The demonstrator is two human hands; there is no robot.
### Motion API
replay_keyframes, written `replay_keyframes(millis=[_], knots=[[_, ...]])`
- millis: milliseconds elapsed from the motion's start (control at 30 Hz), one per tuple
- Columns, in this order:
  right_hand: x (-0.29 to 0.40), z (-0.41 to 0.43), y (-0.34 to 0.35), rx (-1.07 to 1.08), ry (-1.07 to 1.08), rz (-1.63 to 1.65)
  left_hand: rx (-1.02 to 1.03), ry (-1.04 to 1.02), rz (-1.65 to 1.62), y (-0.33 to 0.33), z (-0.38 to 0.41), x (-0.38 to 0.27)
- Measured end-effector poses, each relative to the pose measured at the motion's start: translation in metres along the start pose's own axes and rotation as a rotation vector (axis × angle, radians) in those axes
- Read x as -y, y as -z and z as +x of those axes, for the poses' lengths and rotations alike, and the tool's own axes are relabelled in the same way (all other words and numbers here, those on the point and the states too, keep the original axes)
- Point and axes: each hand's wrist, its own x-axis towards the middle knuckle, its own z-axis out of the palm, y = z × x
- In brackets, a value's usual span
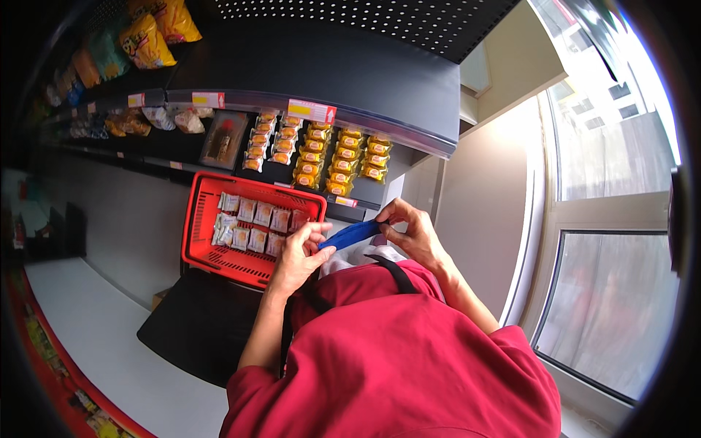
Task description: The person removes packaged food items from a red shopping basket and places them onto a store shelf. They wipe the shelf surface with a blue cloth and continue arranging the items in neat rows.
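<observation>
A folded blue cloth [351,234] is stretched between both hands in front of my body. Thumb and fingers of my left hand [301,253] pinch its left end. My right hand [409,229] grips the other end, slightly higher. Just left of the cloth stands a red plastic shopping basket [193,219], partly covered by my left hand. Inside it, small wrapped snack packets [241,238] lie in two rows.
Ahead, a dark store shelf [312,60] bears yellow-wrapped snacks [311,157] in columns, a clear package [223,139], price tags [312,110] and yellow snack bags [147,41]. A black surface [197,323] lies beneath the basket's near side. Windows [602,295] line the right.
</observation>
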Motion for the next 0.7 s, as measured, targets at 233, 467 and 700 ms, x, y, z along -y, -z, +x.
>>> replay_keyframes(millis=[233,467,700], knots=[[-0.058,0.019,-0.044,0.208,-0.167,-0.1,-0.183,0.16,-0.063,0.009,0.005,0.08],[-0.048,0.064,-0.063,-0.038,0.082,-0.177,-0.369,-0.022,0.029,0.028,0.037,0.067],[-0.164,0.088,-0.124,0.15,-0.038,-0.408,-0.385,0.002,0.2,0.026,0.062,0.215]])
